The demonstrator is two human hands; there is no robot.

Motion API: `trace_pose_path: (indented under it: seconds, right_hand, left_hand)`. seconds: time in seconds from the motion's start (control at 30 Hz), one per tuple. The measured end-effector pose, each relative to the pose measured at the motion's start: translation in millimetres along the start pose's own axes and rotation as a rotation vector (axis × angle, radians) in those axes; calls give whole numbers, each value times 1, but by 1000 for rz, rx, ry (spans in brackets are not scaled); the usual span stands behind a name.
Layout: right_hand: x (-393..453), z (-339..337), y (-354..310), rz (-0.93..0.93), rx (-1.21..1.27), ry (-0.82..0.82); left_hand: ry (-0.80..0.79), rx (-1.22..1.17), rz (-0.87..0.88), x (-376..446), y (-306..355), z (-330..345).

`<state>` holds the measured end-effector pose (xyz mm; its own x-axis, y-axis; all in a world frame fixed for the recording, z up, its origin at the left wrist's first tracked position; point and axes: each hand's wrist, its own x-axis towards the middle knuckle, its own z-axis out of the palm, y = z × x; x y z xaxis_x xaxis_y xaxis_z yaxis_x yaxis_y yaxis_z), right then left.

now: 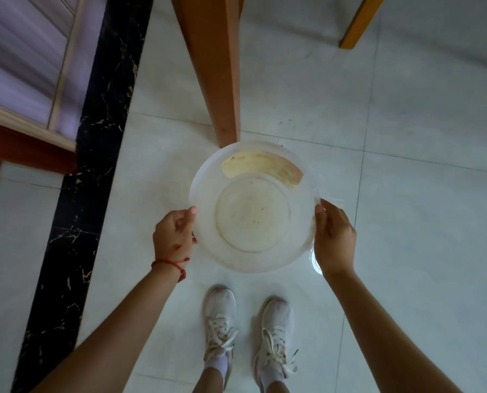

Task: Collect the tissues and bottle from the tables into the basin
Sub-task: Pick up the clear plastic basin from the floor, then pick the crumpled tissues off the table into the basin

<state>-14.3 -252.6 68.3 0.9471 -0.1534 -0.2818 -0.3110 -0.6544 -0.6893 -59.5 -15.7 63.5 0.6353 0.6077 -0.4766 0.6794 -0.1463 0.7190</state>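
Two white sneakers (248, 336) are seen lowest, below both hands, on the pale tile floor (406, 222). Between the hands, the clear plastic basin (253, 207) is held level, empty, with its mouth up. Its left rim is pinched by the left hand (174, 232), thumb on top. Its right rim is gripped by the right hand (334, 239), fingers curled under, it seems. Just past the basin, a wooden table leg (217, 69) stands. No tissues or bottle are seen, so the tabletop above must be reached first.
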Motion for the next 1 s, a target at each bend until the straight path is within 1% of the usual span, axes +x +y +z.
trace_pose_path:
  seconds: [0.13,0.27,0.4,0.5,0.7,0.83,1.0]
  right_hand:
    - [-30,-40,-31,-12,5,20]
    - [-55,-78,-63,48,33,30]
    - [-79,-114,-99,50,57,40]
    - [-97,-141,-129,60,114,52]
    - [-125,-198,-189,139,337,41]
    - [-132,-233,-227,113,419,35]
    - [-140,-265,-262,42,414,-32]
  left_hand:
    - [-3,-49,2,-35,31,-28]
    - [-10,-67,18,-69,68,-57]
    - [53,-66,10,-103,111,-86]
    - [63,-99,17,-129,138,-107]
    - [80,-297,62,-181,191,-156]
    - [81,-379,84,-208,214,-187]
    - [64,-454,67,-229,241,-220]
